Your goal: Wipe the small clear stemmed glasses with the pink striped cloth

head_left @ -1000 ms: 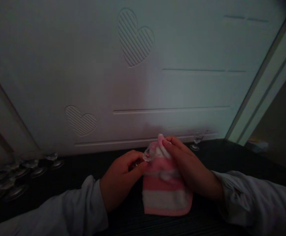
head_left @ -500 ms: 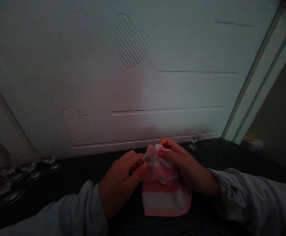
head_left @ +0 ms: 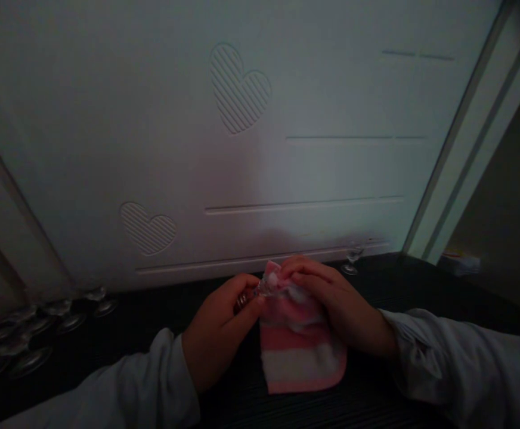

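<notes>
My left hand (head_left: pixel 219 330) is closed around a small clear glass (head_left: pixel 264 286), gripping it between thumb and fingers. Most of the glass is hidden by the fingers and by a pink-and-white striped cloth (head_left: pixel 305 363). Bunched up against the glass, the cloth is pinched in my right hand (head_left: pixel 344 307), whose fingers press it onto the glass from the right. The cloth's lower end hangs down toward the dark table (head_left: pixel 152 339).
Several small stemmed glasses (head_left: pixel 30 360) stand close together at the left. One more stemmed glass (head_left: pixel 350 262) stands at the back right, near the white panel (head_left: pixel 175 161) with carved hearts. Something white, perhaps papers (head_left: pixel 461 262), lies at the far right.
My right fingers have shifted slightly left and curled over the cloth's top. The left hand keeps its grip, with the glass turned a little. The view has shifted slightly.
</notes>
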Demonstrator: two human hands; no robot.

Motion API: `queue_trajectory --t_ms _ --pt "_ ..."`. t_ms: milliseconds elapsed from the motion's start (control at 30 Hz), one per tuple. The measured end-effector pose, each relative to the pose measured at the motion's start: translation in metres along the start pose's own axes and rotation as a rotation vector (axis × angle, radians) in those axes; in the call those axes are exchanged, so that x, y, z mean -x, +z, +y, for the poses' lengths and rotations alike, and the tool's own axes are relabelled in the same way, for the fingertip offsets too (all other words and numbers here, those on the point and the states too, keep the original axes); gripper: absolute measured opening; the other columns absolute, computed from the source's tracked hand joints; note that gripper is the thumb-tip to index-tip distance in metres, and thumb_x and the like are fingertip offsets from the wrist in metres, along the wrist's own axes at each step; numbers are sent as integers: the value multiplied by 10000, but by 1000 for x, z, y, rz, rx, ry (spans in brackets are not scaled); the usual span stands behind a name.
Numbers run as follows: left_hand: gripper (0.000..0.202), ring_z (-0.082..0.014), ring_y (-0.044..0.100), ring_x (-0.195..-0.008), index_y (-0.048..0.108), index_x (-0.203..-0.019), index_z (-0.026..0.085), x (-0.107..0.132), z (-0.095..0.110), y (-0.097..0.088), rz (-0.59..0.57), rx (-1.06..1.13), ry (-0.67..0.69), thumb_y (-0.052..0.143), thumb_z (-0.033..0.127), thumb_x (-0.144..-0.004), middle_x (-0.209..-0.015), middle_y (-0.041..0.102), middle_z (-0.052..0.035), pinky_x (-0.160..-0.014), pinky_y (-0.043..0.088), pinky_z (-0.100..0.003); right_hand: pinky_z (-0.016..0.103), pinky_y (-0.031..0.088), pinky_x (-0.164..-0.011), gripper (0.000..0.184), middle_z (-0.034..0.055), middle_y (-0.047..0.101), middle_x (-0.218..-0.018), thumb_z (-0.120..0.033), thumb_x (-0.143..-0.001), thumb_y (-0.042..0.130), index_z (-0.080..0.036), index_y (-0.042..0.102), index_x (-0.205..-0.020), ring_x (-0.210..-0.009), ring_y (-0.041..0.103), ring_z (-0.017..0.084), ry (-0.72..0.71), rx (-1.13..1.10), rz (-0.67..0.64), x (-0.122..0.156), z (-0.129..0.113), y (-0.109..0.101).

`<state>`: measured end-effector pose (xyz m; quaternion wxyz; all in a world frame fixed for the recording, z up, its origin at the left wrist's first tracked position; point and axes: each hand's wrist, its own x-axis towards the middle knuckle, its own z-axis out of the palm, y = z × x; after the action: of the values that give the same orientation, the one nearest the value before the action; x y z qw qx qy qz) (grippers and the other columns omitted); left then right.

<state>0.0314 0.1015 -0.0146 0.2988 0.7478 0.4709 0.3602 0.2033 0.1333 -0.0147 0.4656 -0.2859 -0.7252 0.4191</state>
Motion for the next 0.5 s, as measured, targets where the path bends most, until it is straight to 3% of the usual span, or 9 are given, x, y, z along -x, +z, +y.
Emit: queue_trajectory --t_ms 167,300,367,500 --pt "154 -117 455 -616 534 -806 181 0 2 -1 -13 79 -25 447 304 -774 -689 528 28 -569 358 -231 361 341 -884 210 13 581 -994 -206 -805 417 -238 596 -909 -991 494 172 -25 38 -152 4 3 -5" --pt "153 -97 402 -538 488 -702 161 -4 -1 -2 -14 232 -122 475 311 -731 -570 443 52 -520 318 -221 315 427 -725 273 18 577 -963 -197 -761 485 -225 514 -1031 -835 546 154 77 3 -288 6 4 -7" --pt "161 -90 379 -510 465 -667 161 -6 -3 -3 -45 266 -147 481 314 -716 -526 409 64 -507 296 -220 280 434 -660 289 9 578 -890 -184 -732 534 -210 508 -1018 -753 546 134 114 35 -321 6 3 -6" --pt "172 -83 366 -498 458 -667 161 -7 -4 -4 -120 303 -154 497 326 -697 -545 405 65 -494 285 -217 239 422 -601 152 -10 565 -792 -206 -743 540 -188 552 -894 -677 524 105 139 47 -268 5 1 -2"
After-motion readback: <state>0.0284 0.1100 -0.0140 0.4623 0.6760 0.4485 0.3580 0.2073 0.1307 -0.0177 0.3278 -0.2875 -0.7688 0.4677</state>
